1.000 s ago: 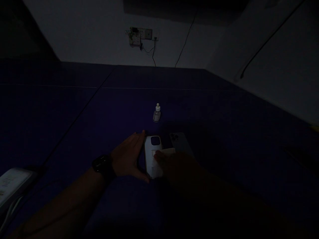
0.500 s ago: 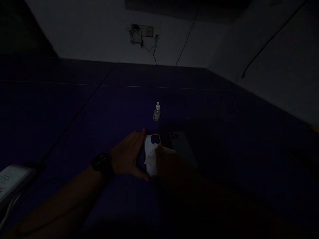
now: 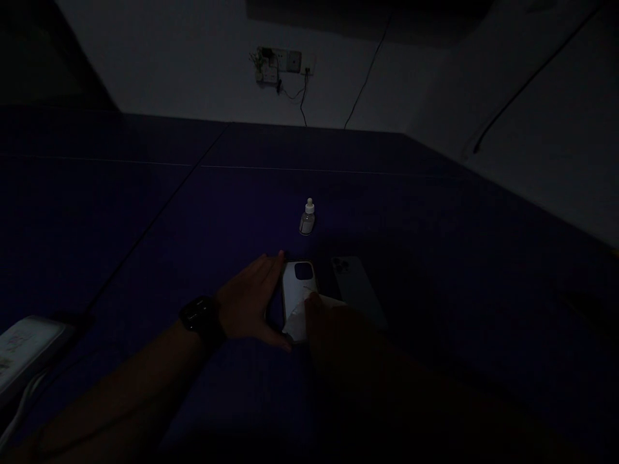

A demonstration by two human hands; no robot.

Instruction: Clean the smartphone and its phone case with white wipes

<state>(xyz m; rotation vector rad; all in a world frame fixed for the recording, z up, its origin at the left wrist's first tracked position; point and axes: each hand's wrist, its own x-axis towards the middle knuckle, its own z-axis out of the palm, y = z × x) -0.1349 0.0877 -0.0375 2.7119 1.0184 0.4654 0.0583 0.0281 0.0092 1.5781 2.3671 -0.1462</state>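
Bracing the phone case (image 3: 292, 282), left of the phone (image 3: 360, 290) and nearer than the dropper bottle (image 3: 307, 223), with our left hand (image 3: 249, 301) spread wide, we hold a white wipe (image 3: 298, 319) on its near half in the bunched fingers of our right hand (image 3: 333, 328).

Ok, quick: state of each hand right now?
Left hand: open, spread along the pale rectangular phone case.
Right hand: closed, holding a thin white tissue on it.
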